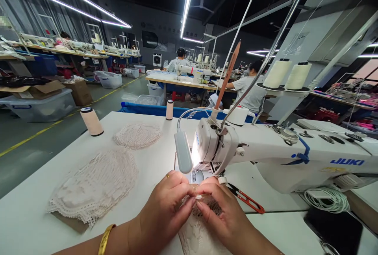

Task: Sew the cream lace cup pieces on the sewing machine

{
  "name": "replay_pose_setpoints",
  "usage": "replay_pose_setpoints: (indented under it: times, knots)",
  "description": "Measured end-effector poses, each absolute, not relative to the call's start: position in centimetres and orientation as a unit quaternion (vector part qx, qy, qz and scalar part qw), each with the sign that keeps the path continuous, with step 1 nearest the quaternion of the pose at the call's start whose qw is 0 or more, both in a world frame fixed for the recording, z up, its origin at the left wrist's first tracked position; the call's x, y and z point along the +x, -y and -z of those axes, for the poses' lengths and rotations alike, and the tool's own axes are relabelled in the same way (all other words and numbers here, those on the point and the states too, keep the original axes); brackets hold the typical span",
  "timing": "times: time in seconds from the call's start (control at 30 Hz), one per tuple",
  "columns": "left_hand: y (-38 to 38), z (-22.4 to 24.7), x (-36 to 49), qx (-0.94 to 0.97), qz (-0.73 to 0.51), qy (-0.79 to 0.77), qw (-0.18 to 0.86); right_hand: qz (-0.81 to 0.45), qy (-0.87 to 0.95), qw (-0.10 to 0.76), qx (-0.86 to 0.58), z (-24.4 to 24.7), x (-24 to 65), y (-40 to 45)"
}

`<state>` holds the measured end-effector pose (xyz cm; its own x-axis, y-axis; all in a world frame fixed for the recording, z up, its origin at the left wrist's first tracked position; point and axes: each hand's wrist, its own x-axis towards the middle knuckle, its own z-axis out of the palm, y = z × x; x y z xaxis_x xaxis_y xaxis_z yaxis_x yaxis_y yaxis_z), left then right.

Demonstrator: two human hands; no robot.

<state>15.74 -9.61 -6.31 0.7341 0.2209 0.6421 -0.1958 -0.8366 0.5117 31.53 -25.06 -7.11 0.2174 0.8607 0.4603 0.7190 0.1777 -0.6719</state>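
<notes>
My left hand (169,202) and my right hand (220,209) meet just in front of the sewing machine (206,141). Thumbs and fingers of both pinch the edge of a pale pink lace piece (196,235). The rest of the lace hangs down between my wrists toward me. Right behind my fingertips are the machine's needle area and presser foot, partly hidden by the hands and a small lamp (183,150). A pair of orange-handled thread snips (248,200) lies just right of my right hand.
Two stacks of pale lace, a larger one (97,184) and a smaller one (137,135), lie on the left of the white table (118,227). Thread cones (92,122) stand near the far edge. A coiled white cable (326,200) and a black flat object (333,227) are at right. Co-workers sit beyond.
</notes>
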Motion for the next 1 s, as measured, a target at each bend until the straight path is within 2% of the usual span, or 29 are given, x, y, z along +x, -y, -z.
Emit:
replay_pose_setpoints:
  times: [0.2,0.3,0.4,0.47,0.53,0.67,0.87,1.0]
  knots:
    - [10.0,5.3,15.4,0.893,-0.329,-0.002,0.307,-0.188,0.577,0.459,-0.649,5.4,31.2,26.3]
    - [11.0,3.5,14.6,0.882,-0.269,0.018,0.387,-0.294,0.506,0.447,-0.677,3.2,30.7,28.5]
    - [11.9,2.6,14.3,0.852,-0.166,0.038,0.495,-0.444,0.458,0.428,-0.641,1.0,30.5,29.6]
    - [11.7,3.1,14.7,0.843,-0.129,0.0,0.523,-0.426,0.456,0.413,-0.664,0.5,30.7,28.8]
    - [11.0,4.4,15.6,0.862,-0.129,-0.07,0.485,-0.334,0.468,0.377,-0.726,1.0,31.0,26.9]
    - [9.1,7.3,17.1,0.939,-0.172,-0.122,0.273,-0.144,0.539,0.251,-0.791,4.0,31.6,23.0]
    - [8.3,8.6,17.5,0.937,-0.328,-0.034,0.113,-0.083,0.55,0.229,-0.799,6.5,31.8,21.5]
    - [8.3,8.1,17.3,0.947,-0.307,0.043,0.086,-0.05,0.557,0.219,-0.8,6.7,32.2,22.3]
